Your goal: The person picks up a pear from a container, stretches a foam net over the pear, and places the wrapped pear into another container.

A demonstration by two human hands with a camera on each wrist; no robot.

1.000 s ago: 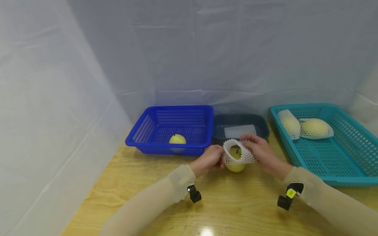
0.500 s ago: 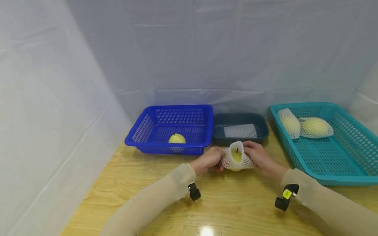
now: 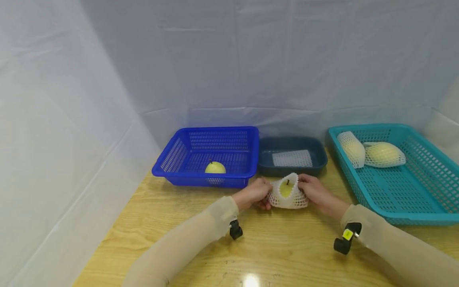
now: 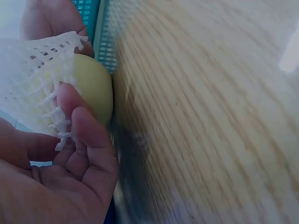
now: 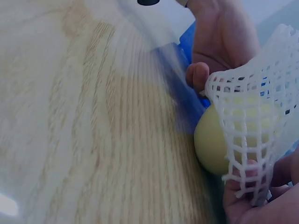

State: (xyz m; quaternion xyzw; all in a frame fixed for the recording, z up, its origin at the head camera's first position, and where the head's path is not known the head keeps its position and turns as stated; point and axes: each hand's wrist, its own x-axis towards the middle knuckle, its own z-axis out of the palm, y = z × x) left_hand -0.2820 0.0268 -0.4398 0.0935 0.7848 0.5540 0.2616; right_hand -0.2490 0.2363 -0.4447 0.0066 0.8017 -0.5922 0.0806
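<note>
A yellow pear [image 3: 285,189] stands on the wooden table, stem up, with a white foam net sleeve [image 3: 292,201] around most of it. In both wrist views the pear's lower part [image 4: 96,88] shows bare below the net's edge. My left hand [image 3: 254,193] pinches the sleeve's edge on the left, some fingertips close against the pear. On the other side my right hand [image 3: 319,194] pinches the opposite edge of the net [image 5: 247,140] between thumb and fingers. Through the sleeve's open top the dark stem is visible.
A blue basket [image 3: 206,181] at the left holds another pear [image 3: 215,167]. Behind the hands, a dark tray [image 3: 265,161] contains flat net sleeves [image 3: 292,158]. The teal basket [image 3: 412,217] at the right holds two netted pears [image 3: 383,154].
The net sleeve has come down over the pear, covering its lower part in the head view. Both hands have lowered slightly with it, and the right hand has shifted down beside the pear.
</note>
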